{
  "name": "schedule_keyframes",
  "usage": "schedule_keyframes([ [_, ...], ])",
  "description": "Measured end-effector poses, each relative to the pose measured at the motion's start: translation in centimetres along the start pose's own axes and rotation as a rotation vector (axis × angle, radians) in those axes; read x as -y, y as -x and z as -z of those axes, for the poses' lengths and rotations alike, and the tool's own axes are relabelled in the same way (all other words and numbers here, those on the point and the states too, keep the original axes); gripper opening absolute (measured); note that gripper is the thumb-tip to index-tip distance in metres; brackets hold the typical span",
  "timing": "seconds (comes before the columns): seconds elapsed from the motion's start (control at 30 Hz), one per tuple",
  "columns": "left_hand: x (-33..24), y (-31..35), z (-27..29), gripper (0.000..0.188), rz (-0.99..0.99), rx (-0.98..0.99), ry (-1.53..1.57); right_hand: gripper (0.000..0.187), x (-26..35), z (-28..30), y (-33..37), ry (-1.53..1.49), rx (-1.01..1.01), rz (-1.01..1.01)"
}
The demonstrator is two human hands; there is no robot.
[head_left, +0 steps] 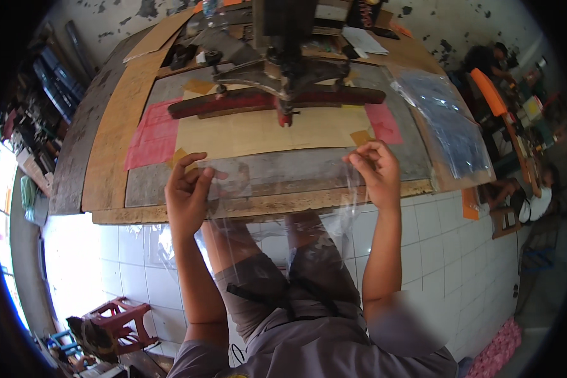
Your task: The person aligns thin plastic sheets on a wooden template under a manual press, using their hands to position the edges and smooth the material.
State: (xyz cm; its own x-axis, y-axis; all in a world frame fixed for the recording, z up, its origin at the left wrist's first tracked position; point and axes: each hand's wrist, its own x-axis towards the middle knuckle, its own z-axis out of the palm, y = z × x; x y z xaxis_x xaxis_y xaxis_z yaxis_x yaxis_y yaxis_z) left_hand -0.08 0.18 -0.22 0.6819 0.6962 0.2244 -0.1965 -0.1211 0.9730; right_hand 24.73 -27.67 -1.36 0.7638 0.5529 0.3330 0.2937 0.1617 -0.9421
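A clear plastic sheet hangs between my two hands, sagging over the table's front edge and down in front of my legs. My left hand pinches its left upper corner, thumb against fingers. At the opposite corner my right hand is closed on the sheet in the same way. Just beyond them a pale yellow sheet lies on a grey plate, with red pieces at its ends and brown tape at its corners. Above it stands a dark press head with a long red bar.
A stack of clear plastic sheets lies on the table's right side. Cardboard, papers and a bottle are at the back. A red stool stands on the floor at lower left. Other people are at the far right.
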Motion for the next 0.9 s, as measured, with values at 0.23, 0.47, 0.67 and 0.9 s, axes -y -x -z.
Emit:
schedule_keyframes([
  [0.23, 0.0, -0.1, -0.2, 0.029, -0.026, -0.002, -0.07, 0.016, 0.4, 0.1, 0.0, -0.003, -0.004, -0.012],
  [0.47, 0.2, 0.0, 0.3, 0.028, -0.073, -0.022, -0.11, 0.016, 0.5, 0.4, -0.3, 0.03, 0.098, 0.03],
  [0.67, 0.2, -0.1, 0.0, 0.029, -0.1, 0.04, -0.101, 0.024, 0.7, 2.9, -0.9, -0.02, 0.283, -0.032],
  [0.9, 0.8, -0.2, 0.5, 0.028, -0.146, 0.095, -0.106, 0.03, 1.3, 3.7, -0.2, -0.035, 0.36, -0.041],
])
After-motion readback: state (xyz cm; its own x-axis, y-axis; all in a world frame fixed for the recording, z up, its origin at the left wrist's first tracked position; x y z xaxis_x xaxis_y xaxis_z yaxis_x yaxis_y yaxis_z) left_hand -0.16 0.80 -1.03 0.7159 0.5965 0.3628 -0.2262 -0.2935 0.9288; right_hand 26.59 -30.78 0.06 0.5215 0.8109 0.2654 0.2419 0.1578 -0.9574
